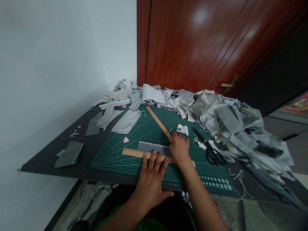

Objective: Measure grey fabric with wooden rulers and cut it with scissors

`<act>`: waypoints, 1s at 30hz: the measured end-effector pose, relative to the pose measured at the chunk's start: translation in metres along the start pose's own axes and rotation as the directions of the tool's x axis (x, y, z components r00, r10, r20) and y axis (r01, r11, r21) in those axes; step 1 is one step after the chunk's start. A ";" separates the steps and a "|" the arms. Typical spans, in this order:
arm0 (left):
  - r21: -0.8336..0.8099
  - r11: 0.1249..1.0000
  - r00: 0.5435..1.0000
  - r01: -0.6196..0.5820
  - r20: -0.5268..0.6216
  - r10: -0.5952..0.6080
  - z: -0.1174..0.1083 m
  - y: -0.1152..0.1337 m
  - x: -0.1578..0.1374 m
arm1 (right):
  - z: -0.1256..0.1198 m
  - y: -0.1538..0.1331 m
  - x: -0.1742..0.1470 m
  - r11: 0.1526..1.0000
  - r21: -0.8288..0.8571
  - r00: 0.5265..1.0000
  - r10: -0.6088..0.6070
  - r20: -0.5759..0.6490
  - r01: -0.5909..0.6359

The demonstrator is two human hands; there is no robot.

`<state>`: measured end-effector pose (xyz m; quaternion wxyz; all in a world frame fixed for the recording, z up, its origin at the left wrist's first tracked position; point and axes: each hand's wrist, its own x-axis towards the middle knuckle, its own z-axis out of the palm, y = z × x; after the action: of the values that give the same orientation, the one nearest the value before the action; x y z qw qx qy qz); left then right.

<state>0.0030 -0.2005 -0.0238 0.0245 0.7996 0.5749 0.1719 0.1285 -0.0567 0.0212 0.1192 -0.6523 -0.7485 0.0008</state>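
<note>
My left hand [152,175] lies with its fingers spread on a wooden ruler [132,153], pressing it down across the green cutting mat [110,157]. Just beyond that ruler's edge is a grey rectangular piece of fabric [152,147], partly covered by the ruler and by my right hand [180,148]. My right hand is closed at the near end of a second wooden ruler [158,122], which slants away to the upper left. Its fingertips are hidden, so the exact grip cannot be seen. A pink tailor's chalk [126,140] rests left of the fabric.
Black-handled scissors [213,156] lie right of my hands. A large heap of grey fabric scraps [231,118] covers the right side and back of the table [72,175]. Loose grey pieces [69,154] are on the left. Behind stands a brown wooden door [187,45].
</note>
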 end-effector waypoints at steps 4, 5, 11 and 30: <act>0.013 1.000 1.000 0.001 0.018 -0.001 -0.002 0.001 0.002 | 0.006 0.022 0.011 0.958 0.280 0.996 0.035 0.079 -0.056; 0.019 1.000 1.000 0.003 0.025 -0.004 -0.003 0.002 0.002 | 0.008 0.026 0.013 0.941 0.333 0.995 0.025 0.097 -0.056; 0.020 1.000 0.999 0.012 0.034 -0.012 -0.004 0.003 0.003 | 0.010 0.031 0.019 0.849 0.527 0.998 0.003 0.065 -0.037; 0.004 1.000 0.999 -0.017 -0.047 0.018 0.001 -0.003 0.003 | 0.002 0.007 -0.087 0.548 0.832 0.984 0.087 -0.158 0.085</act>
<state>0.0019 -0.1964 -0.0250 0.0082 0.8004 0.5686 0.1898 0.1454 -0.1400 0.0030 0.4822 -0.5147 -0.6435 0.2974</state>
